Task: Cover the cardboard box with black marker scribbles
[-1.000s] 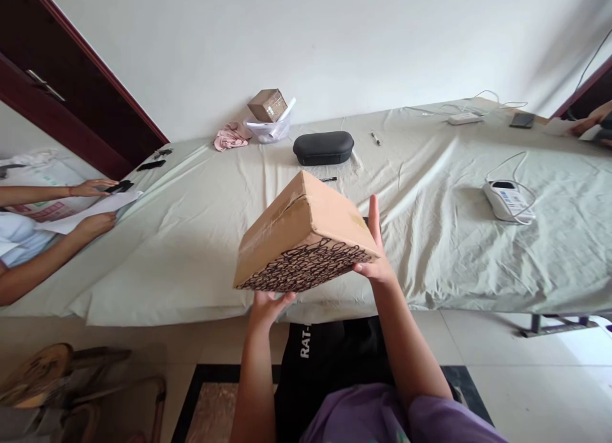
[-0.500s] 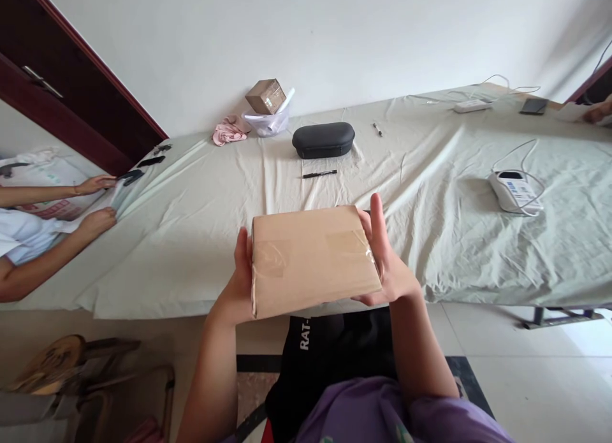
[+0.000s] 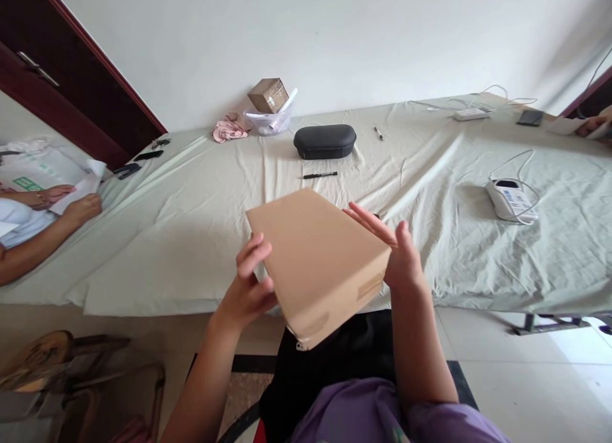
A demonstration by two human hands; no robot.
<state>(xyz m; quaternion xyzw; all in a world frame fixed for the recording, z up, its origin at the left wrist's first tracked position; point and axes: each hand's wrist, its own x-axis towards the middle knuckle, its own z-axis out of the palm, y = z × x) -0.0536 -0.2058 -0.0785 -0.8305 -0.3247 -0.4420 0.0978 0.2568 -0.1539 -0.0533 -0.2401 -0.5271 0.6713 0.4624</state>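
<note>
- Clamped on the cardboard box (image 3: 315,239): my left hand (image 3: 245,293) at its left edge, my right hand (image 3: 404,261) at its right corner.
- Box held tilted, at the near edge of the covered table (image 3: 167,252).
- Pen (image 3: 320,175) beyond it, then black case (image 3: 325,142).
- White device (image 3: 510,201) well apart, to the right.

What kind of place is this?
Likely an indoor room serving as a shared workspace: a long cloth-covered table along a white wall, a dark door, and another person's hands holding paper at the left.
</note>
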